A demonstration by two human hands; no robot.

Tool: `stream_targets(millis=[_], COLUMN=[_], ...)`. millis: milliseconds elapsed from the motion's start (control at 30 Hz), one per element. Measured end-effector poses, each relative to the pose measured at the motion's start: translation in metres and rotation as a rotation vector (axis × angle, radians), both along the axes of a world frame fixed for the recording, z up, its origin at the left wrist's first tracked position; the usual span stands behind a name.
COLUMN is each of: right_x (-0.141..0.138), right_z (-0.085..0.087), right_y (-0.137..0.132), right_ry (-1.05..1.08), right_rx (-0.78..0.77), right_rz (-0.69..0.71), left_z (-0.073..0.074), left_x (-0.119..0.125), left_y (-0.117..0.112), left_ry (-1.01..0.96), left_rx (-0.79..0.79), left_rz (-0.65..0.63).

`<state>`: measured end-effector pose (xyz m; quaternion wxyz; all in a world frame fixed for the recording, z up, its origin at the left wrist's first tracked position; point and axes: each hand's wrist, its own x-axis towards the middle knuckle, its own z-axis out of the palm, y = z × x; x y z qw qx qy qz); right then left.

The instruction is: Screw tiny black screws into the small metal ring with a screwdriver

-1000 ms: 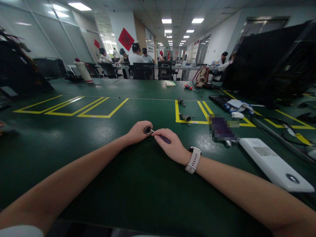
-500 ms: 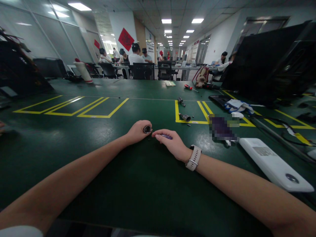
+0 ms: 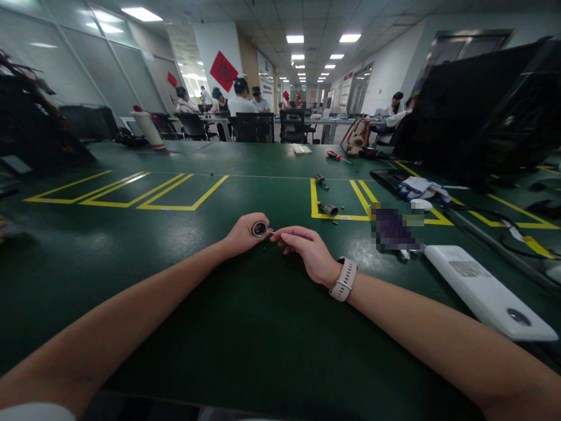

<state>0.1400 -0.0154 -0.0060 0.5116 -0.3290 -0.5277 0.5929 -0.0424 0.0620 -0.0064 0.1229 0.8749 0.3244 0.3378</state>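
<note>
My left hand (image 3: 242,235) is wrapped round a cylindrical metal part (image 3: 259,229), its hollow round end turned towards me. In my right hand (image 3: 309,248) a slim screwdriver (image 3: 270,232) is pinched between thumb and fingers. Its thin metal shaft points left and meets the right side of the metal part's end; whether the tip sits in a hole is too small to tell. The fingers now hide most of its handle. On the green table just below the two hands lies a tiny dark piece (image 3: 265,249).
Two similar metal parts (image 3: 328,209) lie by the yellow tape at the right, with small pieces near them. Farther back is a red screwdriver (image 3: 334,155). A blurred phone-like object (image 3: 394,227), a white power bank (image 3: 486,289), gloves (image 3: 423,189) and cables occupy the right side.
My right hand has turned a little, so the purple handle that showed before is now mostly covered. The metal part has shifted slightly left and its open end faces me more.
</note>
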Motion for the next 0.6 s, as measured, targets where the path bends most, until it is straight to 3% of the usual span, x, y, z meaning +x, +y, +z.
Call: stream_targets(millis=[133, 300, 600], right_x=[-0.0037, -0.0037, 0.0025], right_z=[0.0027, 0.0011, -0.0018], right_y=[-0.0037, -0.0012, 0.0028], right_ry=[-0.128, -0.134, 0.049], right_rx=[0.054, 0.024, -0.041], right_rz=[-0.059, -0.022, 0.069], left_z=[-0.0007, 0.0001, 0.002], left_x=[0.0003, 0.0002, -0.0004], left_y=[0.0009, 0.0, -0.0014], left_ry=[0.105, 0.174, -0.027], left_rx=[0.09, 0.146, -0.042], left_rz=[0.061, 0.064, -0.042])
